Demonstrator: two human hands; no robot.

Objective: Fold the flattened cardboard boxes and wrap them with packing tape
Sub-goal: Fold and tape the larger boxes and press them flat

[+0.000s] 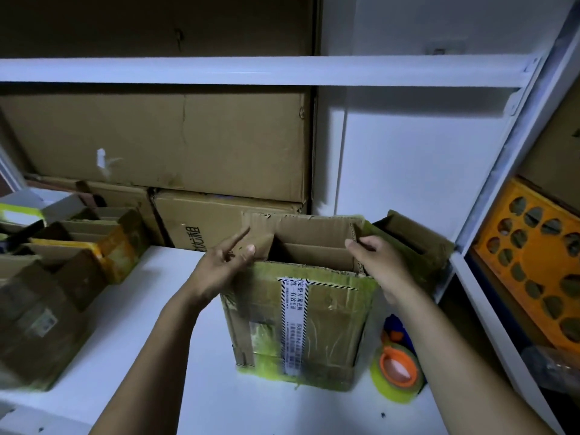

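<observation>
A: White shelf surface is seen nearest. What is set on it?

B: At the near right a roll of packing tape, yellow-green with an orange core, is laid just beside the cardboard box. The box is stood upright at the middle, its top open and its front covered with old tape and a printed strip.

A: How are the hands placed?

B: The left hand is held at the left flap, thumb laid on it and forefinger stretched out; whether the flap is pinched cannot be told. The right hand is curled round the box's right rim, which is gripped.

A: And farther off?

B: Open boxes are ranged at the left, an orange crate is seen at the right, and large cartons are stacked behind, under a white shelf beam.
</observation>
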